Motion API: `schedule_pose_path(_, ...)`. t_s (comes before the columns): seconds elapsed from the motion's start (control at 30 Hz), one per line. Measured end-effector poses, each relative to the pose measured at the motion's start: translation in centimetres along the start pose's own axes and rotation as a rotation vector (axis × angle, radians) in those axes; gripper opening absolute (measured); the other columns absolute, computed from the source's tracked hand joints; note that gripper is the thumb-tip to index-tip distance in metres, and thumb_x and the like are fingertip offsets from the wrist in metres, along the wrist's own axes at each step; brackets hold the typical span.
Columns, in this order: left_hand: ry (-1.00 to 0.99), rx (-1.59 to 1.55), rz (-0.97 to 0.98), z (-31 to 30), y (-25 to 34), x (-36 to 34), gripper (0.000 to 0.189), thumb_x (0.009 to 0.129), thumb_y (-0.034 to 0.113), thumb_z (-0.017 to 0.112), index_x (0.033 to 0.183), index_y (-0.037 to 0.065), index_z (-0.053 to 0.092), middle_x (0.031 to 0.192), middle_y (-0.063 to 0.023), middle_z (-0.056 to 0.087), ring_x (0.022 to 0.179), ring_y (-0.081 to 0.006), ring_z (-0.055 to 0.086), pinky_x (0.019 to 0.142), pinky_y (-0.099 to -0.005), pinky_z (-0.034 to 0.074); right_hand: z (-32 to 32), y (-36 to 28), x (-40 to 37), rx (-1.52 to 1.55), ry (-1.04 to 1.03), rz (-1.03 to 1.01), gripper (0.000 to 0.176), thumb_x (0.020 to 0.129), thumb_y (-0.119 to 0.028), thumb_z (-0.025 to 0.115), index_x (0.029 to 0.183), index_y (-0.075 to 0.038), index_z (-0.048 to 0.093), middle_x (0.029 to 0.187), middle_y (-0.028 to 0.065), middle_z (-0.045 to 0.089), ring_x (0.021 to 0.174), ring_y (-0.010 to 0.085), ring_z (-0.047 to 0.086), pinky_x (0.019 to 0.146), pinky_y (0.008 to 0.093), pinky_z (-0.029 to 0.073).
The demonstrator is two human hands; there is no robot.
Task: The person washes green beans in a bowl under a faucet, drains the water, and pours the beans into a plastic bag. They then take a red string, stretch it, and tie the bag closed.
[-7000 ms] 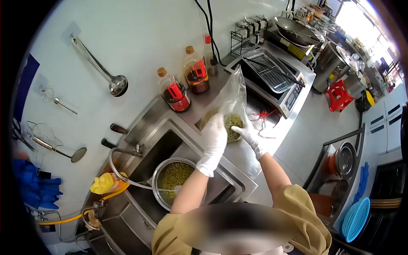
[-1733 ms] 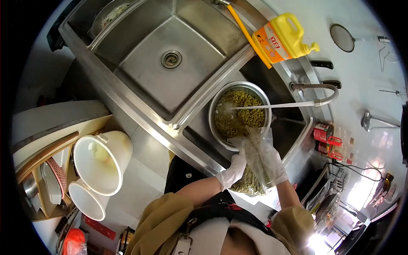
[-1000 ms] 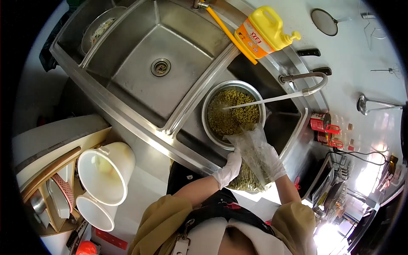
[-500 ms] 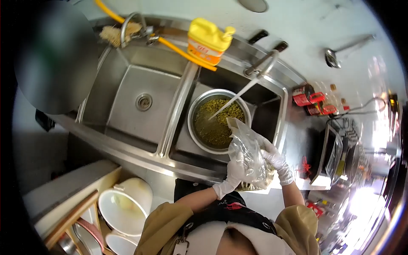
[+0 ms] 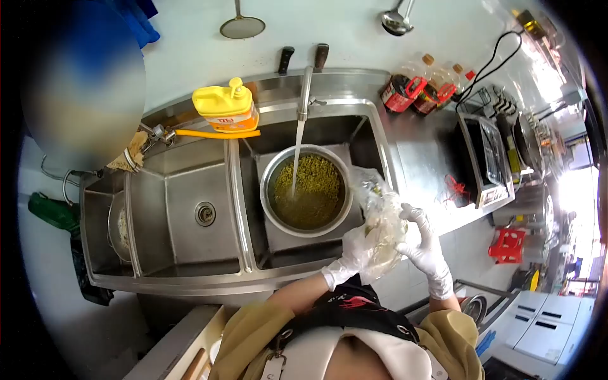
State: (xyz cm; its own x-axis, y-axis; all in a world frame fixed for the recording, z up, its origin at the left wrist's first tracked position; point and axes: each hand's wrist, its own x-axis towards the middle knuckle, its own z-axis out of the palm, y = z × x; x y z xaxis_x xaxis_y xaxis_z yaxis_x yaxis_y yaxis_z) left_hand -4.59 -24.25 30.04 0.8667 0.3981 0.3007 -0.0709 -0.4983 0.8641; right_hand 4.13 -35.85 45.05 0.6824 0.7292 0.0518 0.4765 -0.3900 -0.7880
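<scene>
A clear plastic bag (image 5: 382, 244) with some pale and greenish contents hangs between my two gloved hands at the sink's front edge. My left hand (image 5: 353, 253) grips the bag's left side. On the bag's right, my right hand (image 5: 425, 248) has its fingers and thumb apart, close beside the plastic. To the left of the bag, a round metal basin (image 5: 268, 209) stands in the right sink compartment. Small green beans or grains (image 5: 313, 183) lie under water in it. A stream from the faucet (image 5: 305, 95) runs into the basin.
The left sink compartment (image 5: 190, 237) has a drain. A yellow jug (image 5: 225, 109) and an orange hose (image 5: 215, 134) are behind it. Two knives (image 5: 285, 60) and a strainer (image 5: 242, 27) hang on the wall. Bottles (image 5: 400, 94) and a black rack (image 5: 484, 158) are at right.
The camera view has turned and shifted to the right. My right hand has opened its fingers away from the bag, whose contents show differently. Water still runs into the basin.
</scene>
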Motion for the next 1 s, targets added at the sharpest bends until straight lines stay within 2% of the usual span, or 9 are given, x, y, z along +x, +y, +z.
schedule_pose_path(0.07, 0.01, -0.078, -0.006, 0.2, 0.2, 0.4, 0.016, 0.082, 0.016, 0.06, 0.089, 0.001, 0.059, 0.067, -0.014, 0.057, 0.056, -0.035, 0.055, 0.048, -0.0439, 0.04, 0.4, -0.1, -1.2, -0.066, 0.01, 0.096, 0.069, 0.074, -0.037, 0.075, 0.126, 0.0, 0.05, 0.106, 0.0068, 0.058, 0.1, 0.0189, 0.053, 0.09, 0.0353, 0.042)
schedule_pose_path(0.13, 0.039, -0.195, 0.056, 0.2, 0.4, 0.9, 0.017, 0.083, 0.021, 0.061, 0.083, 0.004, 0.061, 0.064, -0.0148, 0.055, 0.057, -0.0358, 0.055, 0.051, -0.0434, 0.04, 0.0, 1.1, -2.5, 0.204, 0.094, 0.395, 0.044, 0.077, -0.024, 0.073, 0.113, -0.001, 0.061, 0.09, 0.0021, 0.063, 0.08, 0.0135, 0.056, 0.076, 0.0285, 0.046)
schedule_pose_path(0.27, 0.125, -0.152, 0.223, 0.9, 1.2, 2.8, 0.022, 0.09, 0.022, 0.054, 0.075, 0.007, 0.058, 0.057, -0.0113, 0.05, 0.052, -0.0331, 0.051, 0.047, -0.0428, 0.04, -2.8, 1.6, -3.9, 0.614, 0.317, 0.457, 0.017, 0.081, -0.018, 0.07, 0.086, -0.001, 0.069, 0.074, 0.0017, 0.064, 0.064, 0.0092, 0.054, 0.061, 0.022, 0.043)
schedule_pose_path(0.4, 0.101, -0.175, 0.264, 3.0, 2.5, 7.3, 0.029, 0.09, 0.025, 0.054, 0.067, 0.008, 0.057, 0.055, -0.0103, 0.05, 0.05, -0.0301, 0.051, 0.047, -0.0421, 0.04, -7.4, 3.2, -3.7, 0.757, 0.616, 0.235, 0.016, 0.085, -0.016, 0.066, 0.084, 0.001, 0.065, 0.073, 0.0033, 0.061, 0.061, 0.0106, 0.05, 0.06, 0.0245, 0.042)
schedule_pose_path(0.5, 0.122, -0.35, 0.333, 3.8, 6.4, 12.4, 0.02, 0.088, 0.021, 0.056, 0.077, 0.006, 0.065, 0.062, -0.0132, 0.058, 0.056, -0.0298, 0.058, 0.051, -0.0403, 0.044, -12.1, 3.4, -3.0, 0.727, 0.757, 0.132, 0.013, 0.088, -0.01, 0.06, 0.085, 0.002, 0.063, 0.07, 0.0009, 0.054, 0.061, 0.009, 0.044, 0.063, 0.0235, 0.039)
schedule_pose_path(0.6, 0.069, -0.015, 0.485, 6.1, 5.9, 16.7, 0.018, 0.085, 0.018, 0.058, 0.09, 0.003, 0.066, 0.068, -0.0151, 0.06, 0.061, -0.0355, 0.058, 0.055, -0.0418, 0.045, -16.0, 3.8, -2.4, 0.781, 0.863, 0.107, 0.012, 0.088, -0.01, 0.059, 0.086, 0.001, 0.063, 0.071, 0.0009, 0.055, 0.063, 0.0089, 0.045, 0.063, 0.0225, 0.038)
schedule_pose_path(0.73, -0.073, -0.192, 0.344, 9.2, 6.4, 20.6, 0.029, 0.093, 0.026, 0.051, 0.108, 0.003, 0.062, 0.093, -0.0179, 0.064, 0.086, -0.0364, 0.061, 0.073, -0.0381, 0.048, -19.5, 7.0, -2.6, 0.692, 0.817, 0.114, 0.017, 0.09, -0.014, 0.058, 0.086, 0.001, 0.064, 0.07, 0.0005, 0.056, 0.063, 0.0084, 0.048, 0.063, 0.0209, 0.038)
schedule_pose_path(0.87, -0.281, -0.138, 0.139, 13.0, 3.3, 22.6, 0.041, 0.096, 0.035, 0.045, 0.114, 0.001, 0.058, 0.102, -0.0207, 0.062, 0.095, -0.0357, 0.06, 0.082, -0.0383, 0.046, -19.9, 12.8, -2.1, 0.455, 0.747, 0.273, 0.017, 0.09, -0.019, 0.06, 0.085, -0.003, 0.064, 0.068, -0.0017, 0.055, 0.06, 0.0064, 0.048, 0.055, 0.0209, 0.039)
schedule_pose_path(1.0, -0.049, 0.14, 0.126, 15.3, 2.2, 23.4, 0.044, 0.096, 0.036, 0.044, 0.118, 0.0, 0.056, 0.113, -0.0229, 0.057, 0.104, -0.0375, 0.055, 0.091, -0.0398, 0.041, -20.5, 18.6, -1.6, 0.505, 0.674, 0.307, 0.017, 0.09, -0.017, 0.06, 0.083, -0.002, 0.062, 0.064, -0.0027, 0.054, 0.057, 0.0032, 0.047, 0.05, 0.0176, 0.036)
